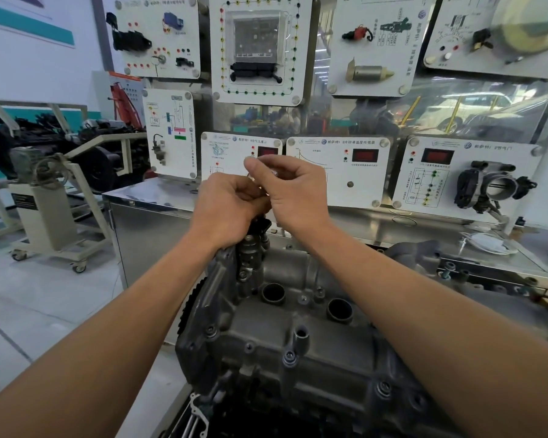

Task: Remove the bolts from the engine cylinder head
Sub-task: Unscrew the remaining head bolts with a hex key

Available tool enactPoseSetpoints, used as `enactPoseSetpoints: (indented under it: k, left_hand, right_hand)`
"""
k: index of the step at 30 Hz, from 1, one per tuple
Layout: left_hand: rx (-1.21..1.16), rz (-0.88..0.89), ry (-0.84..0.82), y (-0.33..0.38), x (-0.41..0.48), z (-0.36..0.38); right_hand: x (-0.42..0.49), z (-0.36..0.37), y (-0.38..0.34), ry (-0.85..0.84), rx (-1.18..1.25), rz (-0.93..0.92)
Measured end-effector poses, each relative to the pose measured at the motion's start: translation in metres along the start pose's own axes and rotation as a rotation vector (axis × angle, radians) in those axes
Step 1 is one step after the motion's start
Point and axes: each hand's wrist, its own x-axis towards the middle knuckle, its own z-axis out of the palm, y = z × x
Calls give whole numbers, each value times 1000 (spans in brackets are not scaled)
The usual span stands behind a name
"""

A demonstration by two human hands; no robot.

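panels (337, 172) behind cylinder head (298, 336), throttle body (494, 188) right

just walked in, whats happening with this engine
A person is working at the far end of an engine cylinder head. The left hand grips the top of a dark fitting there, while the right hand pinches something small just above, too blurred to name. Several bolts still sit in the head.

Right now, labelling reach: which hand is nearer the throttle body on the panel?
Right. The right hand is left of the throttle body; the left hand is farther left.
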Motion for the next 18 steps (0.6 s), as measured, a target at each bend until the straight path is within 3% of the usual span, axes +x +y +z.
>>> enactPoseSetpoints:
  k: [7, 14, 16, 18]
  left_hand:
    - [-21, -18, 30, -3, 1, 3]
    - [-38, -21, -11, -6, 0, 3]
    - [-50, -44, -11, -6, 0, 3]
    - [-80, -63, -23, -7, 1, 3]
  right_hand:
    - [-8, -8, -1, -100, 314, 234]
    - [16, 5, -17, -243, 326, 616]
    - [24, 8, -26, -250, 258, 681]
    - [29, 9, -35, -255, -103, 576]
